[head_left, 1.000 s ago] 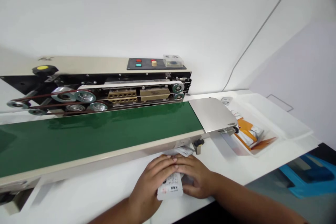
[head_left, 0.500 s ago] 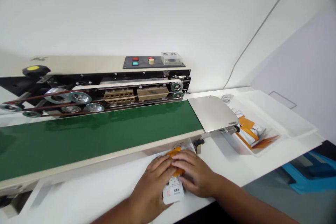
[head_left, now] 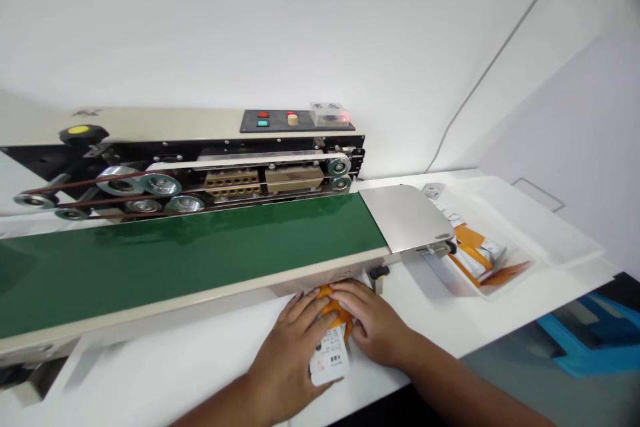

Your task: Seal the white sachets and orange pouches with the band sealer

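In front of the conveyor, on the white table, lie printed white packets [head_left: 329, 355] and orange packets [head_left: 336, 307], bunched together. My left hand [head_left: 295, 350] is wrapped round their left side, its fingers over the orange part and its thumb at the lower white end. From the right, my right hand [head_left: 373, 320] grips the orange part with curled fingers. How many packets are in the bunch I cannot tell, since my hands cover much of it.
A sealing machine [head_left: 280, 180] with a green conveyor belt [head_left: 190, 253] runs behind my hands. A metal plate [head_left: 406, 217] ends the belt. Further right stands a white bin [head_left: 565, 243] holding orange and white packets [head_left: 475, 247]. A blue stool [head_left: 595, 340] stands below the table.
My right-hand fingers have drawn in more curled against the orange packets. The white packet has tilted slightly. A red light now shows in the clear box on the machine.
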The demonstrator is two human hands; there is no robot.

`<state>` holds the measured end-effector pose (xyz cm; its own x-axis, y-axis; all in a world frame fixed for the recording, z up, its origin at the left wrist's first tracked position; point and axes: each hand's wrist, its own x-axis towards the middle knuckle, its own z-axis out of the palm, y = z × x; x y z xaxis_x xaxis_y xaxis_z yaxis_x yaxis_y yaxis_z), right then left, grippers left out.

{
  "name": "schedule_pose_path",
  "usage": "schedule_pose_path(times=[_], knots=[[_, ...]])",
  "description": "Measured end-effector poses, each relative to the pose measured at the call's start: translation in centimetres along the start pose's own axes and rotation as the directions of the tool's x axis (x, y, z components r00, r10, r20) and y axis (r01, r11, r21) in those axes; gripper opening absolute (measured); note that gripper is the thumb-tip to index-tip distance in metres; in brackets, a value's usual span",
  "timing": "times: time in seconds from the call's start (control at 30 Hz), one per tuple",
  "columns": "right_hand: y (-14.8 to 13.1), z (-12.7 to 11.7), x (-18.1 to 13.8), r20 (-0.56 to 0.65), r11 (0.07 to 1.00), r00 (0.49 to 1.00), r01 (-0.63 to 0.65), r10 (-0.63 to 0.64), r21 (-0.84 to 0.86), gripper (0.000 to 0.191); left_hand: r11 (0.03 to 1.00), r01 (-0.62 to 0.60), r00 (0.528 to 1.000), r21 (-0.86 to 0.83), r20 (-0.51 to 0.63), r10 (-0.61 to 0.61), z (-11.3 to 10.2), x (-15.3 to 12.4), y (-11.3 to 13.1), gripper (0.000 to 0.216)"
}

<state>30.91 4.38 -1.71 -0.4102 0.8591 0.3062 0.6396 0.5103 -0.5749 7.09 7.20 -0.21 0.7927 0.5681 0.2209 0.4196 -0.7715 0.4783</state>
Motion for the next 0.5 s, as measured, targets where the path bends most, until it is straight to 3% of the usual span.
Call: schedule_pose_path(times=[0.13, 0.27, 0.4, 0.5], knots=[[0.1, -0.1, -0.3, -0.16, 0.99, 0.978, 0.139, -0.137, 0.0, 0.057, 0.999, 0.013, 0.998, 0.029, -0.066, -0.011, 0.3, 0.0, -0.1, 0.09], [-0.5, -0.8, -0.7, -0.38, 0.948, 0.874, 0.315, -0.304, -0.033, 0.04, 0.998, 0.031, 0.997, 0.056, -0.079, -0.027, 0.6, 0.0, -0.1, 0.099], [-0.8, -1.1, -1.2, -0.534, 0.94, 0.788, 0.338, -0.304, -0.037, 0.039, 0.998, 0.006, 0.998, 0.066, -0.069, -0.001, 0.6, -0.4, 0.0, 0.127], [-0.9, -0.7, -1.4, -0.559, 0.931, 0.774, 0.364, -0.297, 0.008, 0.038, 0.998, -0.042, 0.991, 0.054, -0.123, 0.048, 0.2, -0.6, 0.3, 0.119]])
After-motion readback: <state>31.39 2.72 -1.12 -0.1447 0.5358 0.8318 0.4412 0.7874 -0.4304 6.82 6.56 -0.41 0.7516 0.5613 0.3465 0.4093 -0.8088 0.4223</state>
